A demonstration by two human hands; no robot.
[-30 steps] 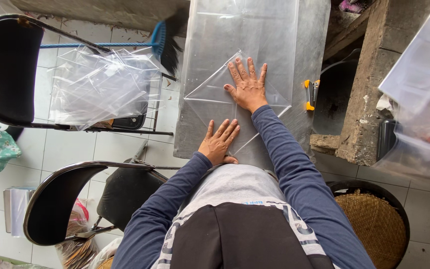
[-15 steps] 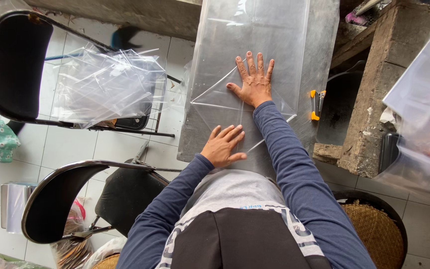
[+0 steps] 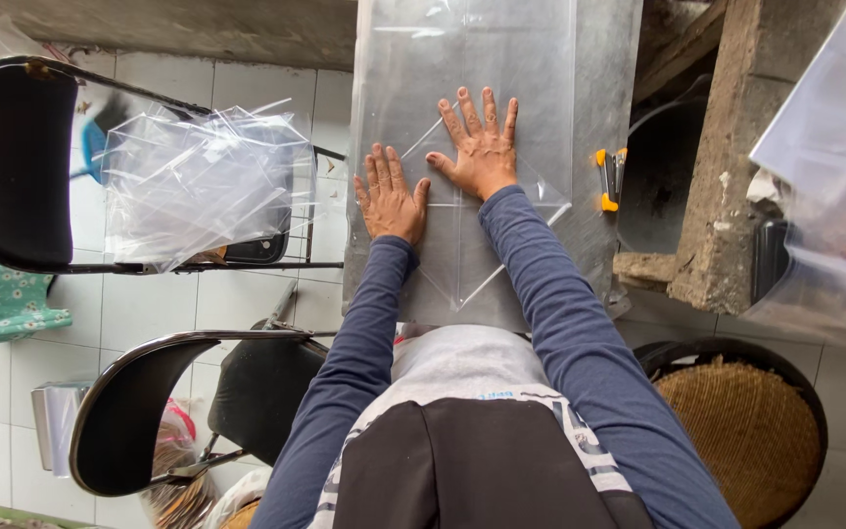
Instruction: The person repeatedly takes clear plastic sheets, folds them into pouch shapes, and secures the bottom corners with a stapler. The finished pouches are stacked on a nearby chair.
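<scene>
Nearest the camera, the person's dark vest and two blue sleeves reach forward over the near edge of a grey metal table. The left hand lies flat, palm down, its fingers spread and straight, gripping nothing; it presses on the left part of a clear plastic sheet folded into a diamond shape on the table. Just beside it and a little further out, the right hand also lies flat and open on the same sheet, fingers fanned, thumb pointing toward the left hand; the two hands are close but apart. Under both lies a larger layer of clear plastic that covers much of the tabletop. To the right of the right hand, an orange-and-black stapler sits at the table's edge. On the left, well apart from the table, a pile of clear plastic bags rests on a black chair.
</scene>
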